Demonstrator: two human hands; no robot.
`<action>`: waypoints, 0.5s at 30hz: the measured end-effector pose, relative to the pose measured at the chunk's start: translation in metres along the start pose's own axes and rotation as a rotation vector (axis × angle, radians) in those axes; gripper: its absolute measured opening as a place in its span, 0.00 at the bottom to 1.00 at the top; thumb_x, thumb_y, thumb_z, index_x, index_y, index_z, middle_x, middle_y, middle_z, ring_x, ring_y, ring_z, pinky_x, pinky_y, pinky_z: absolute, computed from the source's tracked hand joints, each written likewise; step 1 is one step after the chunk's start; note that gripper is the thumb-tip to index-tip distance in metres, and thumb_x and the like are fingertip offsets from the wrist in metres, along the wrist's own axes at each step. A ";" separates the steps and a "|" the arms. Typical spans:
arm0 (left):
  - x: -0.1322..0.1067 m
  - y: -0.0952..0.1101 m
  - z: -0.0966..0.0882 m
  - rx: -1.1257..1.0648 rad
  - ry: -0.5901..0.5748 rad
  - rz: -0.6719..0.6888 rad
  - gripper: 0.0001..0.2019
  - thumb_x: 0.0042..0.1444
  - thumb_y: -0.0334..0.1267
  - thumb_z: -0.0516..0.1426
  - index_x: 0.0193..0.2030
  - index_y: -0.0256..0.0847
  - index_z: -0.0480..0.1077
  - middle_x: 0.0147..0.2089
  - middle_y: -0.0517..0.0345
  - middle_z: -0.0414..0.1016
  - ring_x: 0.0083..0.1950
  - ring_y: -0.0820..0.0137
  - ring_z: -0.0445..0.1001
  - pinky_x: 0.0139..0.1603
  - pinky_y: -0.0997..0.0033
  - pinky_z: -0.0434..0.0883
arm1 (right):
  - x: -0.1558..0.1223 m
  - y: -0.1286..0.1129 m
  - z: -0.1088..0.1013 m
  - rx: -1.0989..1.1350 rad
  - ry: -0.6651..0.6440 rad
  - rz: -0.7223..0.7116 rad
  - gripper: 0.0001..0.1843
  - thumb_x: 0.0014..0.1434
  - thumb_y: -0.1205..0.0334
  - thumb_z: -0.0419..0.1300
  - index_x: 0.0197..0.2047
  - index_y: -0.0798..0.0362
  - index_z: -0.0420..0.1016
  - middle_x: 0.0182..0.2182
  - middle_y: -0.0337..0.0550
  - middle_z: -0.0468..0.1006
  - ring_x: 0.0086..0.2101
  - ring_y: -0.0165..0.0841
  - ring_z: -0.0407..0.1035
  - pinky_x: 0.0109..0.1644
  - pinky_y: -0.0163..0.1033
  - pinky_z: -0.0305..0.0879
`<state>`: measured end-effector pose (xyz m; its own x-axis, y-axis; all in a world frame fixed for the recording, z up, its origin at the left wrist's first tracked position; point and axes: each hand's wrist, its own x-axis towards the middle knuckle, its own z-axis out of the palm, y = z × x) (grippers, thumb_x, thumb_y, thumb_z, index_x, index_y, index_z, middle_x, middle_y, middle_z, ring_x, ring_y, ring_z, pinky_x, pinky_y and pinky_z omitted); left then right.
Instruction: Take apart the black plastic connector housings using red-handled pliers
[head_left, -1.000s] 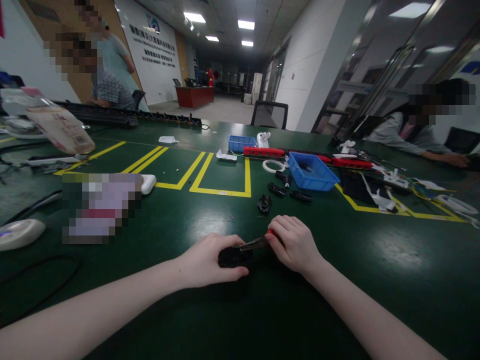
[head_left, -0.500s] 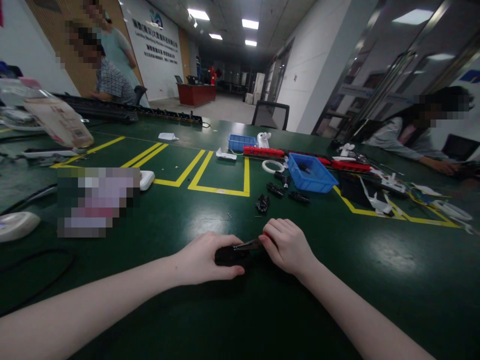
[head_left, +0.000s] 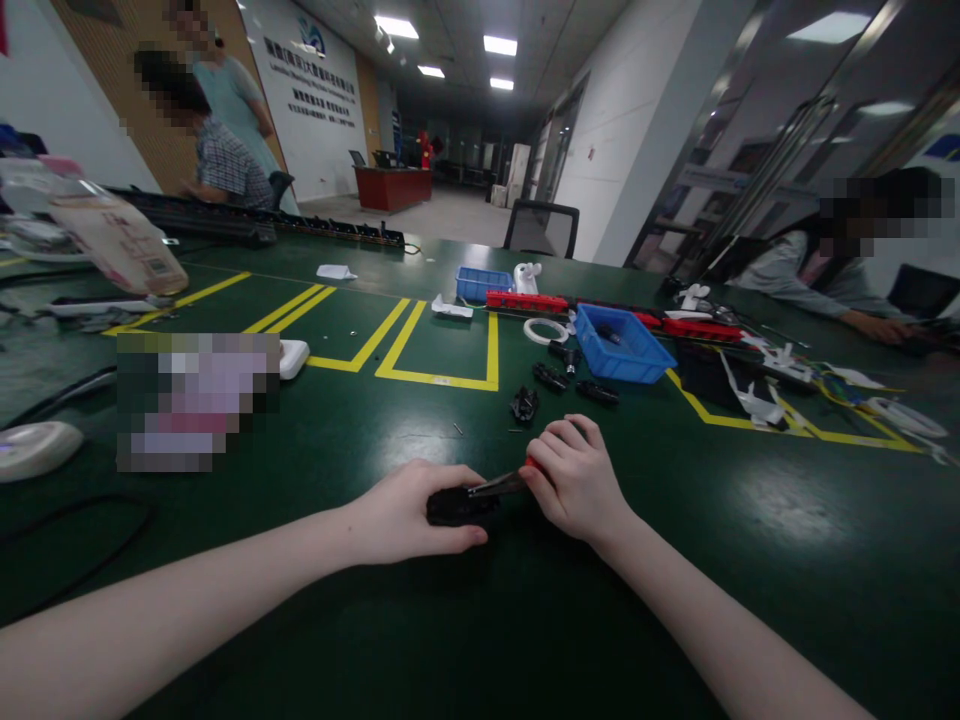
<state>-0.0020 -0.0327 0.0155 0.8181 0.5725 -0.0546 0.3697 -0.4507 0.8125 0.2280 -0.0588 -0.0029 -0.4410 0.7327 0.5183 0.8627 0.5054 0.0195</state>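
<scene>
One black part (head_left: 448,508) low at the near side of the table (head_left: 420,630), my left hand (head_left: 397,512) half-curled round it; right hand (head_left: 576,478), fisted on pliers (head_left: 501,484), just rocked up, tips still at the part, so I judge same spot being worked

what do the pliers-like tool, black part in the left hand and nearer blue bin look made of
Pliers-like tool: likely metal, by its grey sheen; its red grip perhaps plastic.
Black part: perhaps plastic, by its dull black; too shadowed for certainty.
Nearer blue bin: probably smooth plastic, by its even colour.
</scene>
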 end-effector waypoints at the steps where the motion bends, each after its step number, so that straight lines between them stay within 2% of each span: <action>1: 0.000 0.000 0.000 0.002 -0.001 0.004 0.17 0.55 0.44 0.60 0.48 0.38 0.71 0.35 0.59 0.74 0.31 0.72 0.71 0.30 0.76 0.64 | 0.000 0.000 0.000 -0.002 0.007 -0.004 0.22 0.66 0.55 0.42 0.28 0.53 0.69 0.26 0.43 0.74 0.37 0.37 0.63 0.54 0.48 0.49; 4: 0.000 -0.001 0.000 0.010 -0.005 0.004 0.17 0.54 0.44 0.60 0.48 0.38 0.71 0.34 0.60 0.74 0.30 0.73 0.70 0.29 0.76 0.63 | -0.001 0.001 0.002 -0.004 0.020 -0.012 0.20 0.65 0.56 0.43 0.28 0.52 0.69 0.26 0.43 0.74 0.37 0.37 0.64 0.56 0.48 0.48; 9: 0.000 0.000 0.000 0.017 -0.011 0.005 0.17 0.55 0.44 0.60 0.49 0.39 0.71 0.35 0.59 0.75 0.31 0.72 0.71 0.29 0.76 0.63 | -0.001 0.000 0.003 0.005 0.013 -0.023 0.19 0.65 0.57 0.44 0.28 0.52 0.69 0.25 0.41 0.73 0.32 0.34 0.63 0.55 0.44 0.53; 15: 0.001 0.002 -0.001 0.049 -0.029 0.000 0.18 0.55 0.44 0.60 0.50 0.39 0.70 0.36 0.59 0.76 0.32 0.71 0.72 0.31 0.75 0.65 | 0.000 -0.004 0.003 -0.002 0.027 -0.026 0.20 0.65 0.57 0.44 0.28 0.53 0.70 0.25 0.42 0.74 0.37 0.37 0.65 0.58 0.48 0.49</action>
<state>-0.0014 -0.0323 0.0177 0.8301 0.5530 -0.0720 0.3902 -0.4837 0.7834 0.2237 -0.0594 -0.0055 -0.4562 0.7068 0.5407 0.8516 0.5231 0.0348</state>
